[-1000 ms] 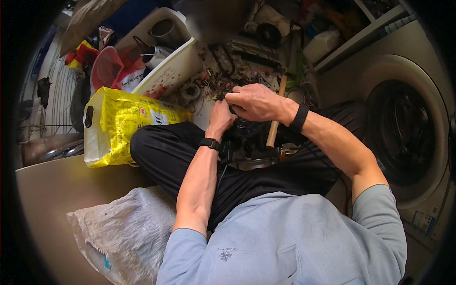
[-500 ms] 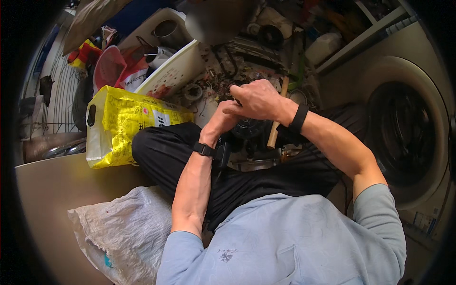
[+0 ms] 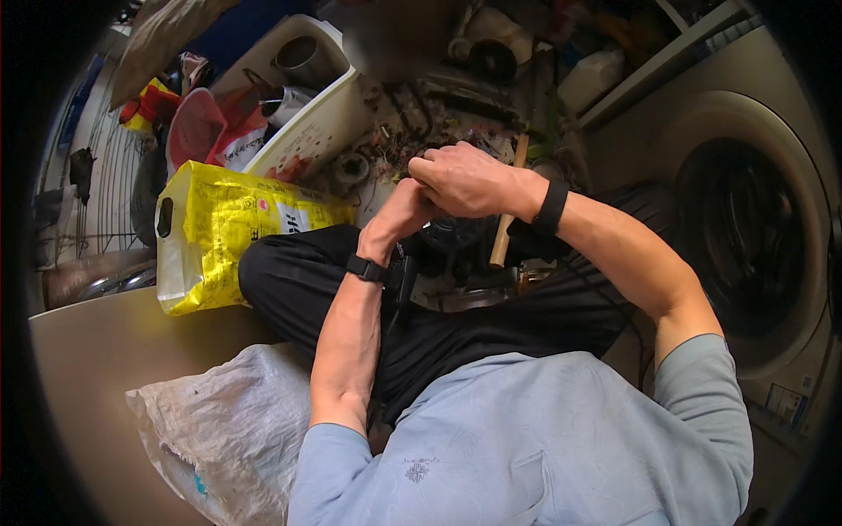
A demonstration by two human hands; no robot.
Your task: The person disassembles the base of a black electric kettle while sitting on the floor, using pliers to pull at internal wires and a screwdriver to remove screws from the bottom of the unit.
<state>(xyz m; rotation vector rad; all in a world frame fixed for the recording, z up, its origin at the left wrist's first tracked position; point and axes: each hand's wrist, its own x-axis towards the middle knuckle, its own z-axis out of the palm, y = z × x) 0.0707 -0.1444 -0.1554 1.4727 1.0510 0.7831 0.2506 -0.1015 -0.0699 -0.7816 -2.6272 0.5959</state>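
Observation:
My two hands meet above the littered floor in front of my crossed legs. My left hand [image 3: 400, 215] is closed, its fingertips tucked beneath the other hand. Over it, my right hand [image 3: 474, 182] is closed too, fingers curled and the back of the hand facing up. Whatever they grip between them is hidden by the fingers. Just below the hands sits a dark round object [image 3: 447, 235], partly covered and too dim to name. A wooden handle [image 3: 503, 235] slants beside my right wrist, apart from the fingers.
On the left stand a yellow plastic bag [image 3: 215, 237] and a white bin [image 3: 316, 131] holding metal containers. A white woven sack [image 3: 228, 421] lies by my left elbow. Small scraps litter the floor [image 3: 386, 145] ahead. A front-loading washing machine [image 3: 745, 232] stands close on the right.
Both hands have shifted slightly left, staying together and closed. The right hand's fingers have turned a little. The surroundings look the same.

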